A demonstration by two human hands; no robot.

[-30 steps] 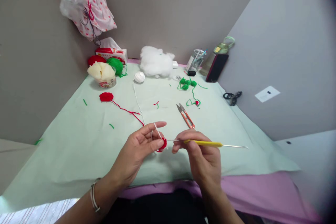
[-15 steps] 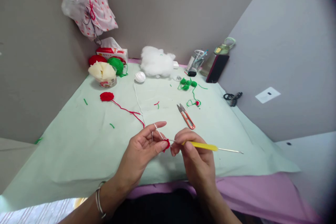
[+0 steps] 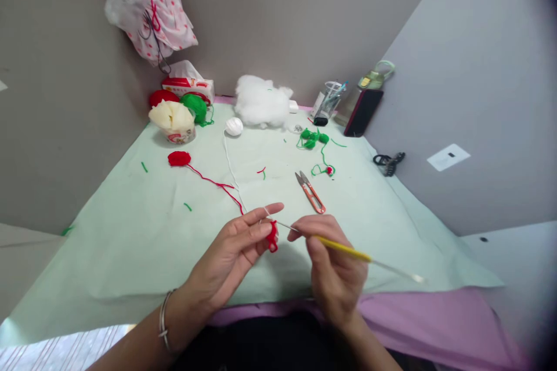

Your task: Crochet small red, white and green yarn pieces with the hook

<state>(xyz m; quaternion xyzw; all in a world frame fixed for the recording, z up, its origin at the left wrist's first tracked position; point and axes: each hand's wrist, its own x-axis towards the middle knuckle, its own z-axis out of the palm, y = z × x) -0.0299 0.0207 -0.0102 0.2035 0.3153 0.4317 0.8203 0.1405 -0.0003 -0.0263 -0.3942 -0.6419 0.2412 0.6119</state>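
Note:
My left hand (image 3: 237,249) pinches a small red crocheted piece (image 3: 272,236) between thumb and fingers, its index finger stretched out with white yarn over it. That yarn runs back to a white ball (image 3: 234,126). In my right hand (image 3: 337,261) is a crochet hook with a yellow handle (image 3: 343,248), closed in the fingers. The hook's thin metal tip meets the top of the red piece; its other end points right and is blurred. Beyond my hands lie orange-handled thread snips (image 3: 311,192) and a red yarn bundle (image 3: 179,159) with a trailing strand.
White stuffing (image 3: 262,102) sits at the back, with green yarn (image 3: 313,139) to its right. A paper-lined cup (image 3: 174,123) and a tissue box (image 3: 189,88) stand back left. A phone (image 3: 364,113) leans by a bottle at the right; a hair claw (image 3: 389,163) lies nearby.
The red piece has turned in my left fingers and now hangs lower, showing a loop. My right hand has moved slightly right and down, tilting the hook more steeply.

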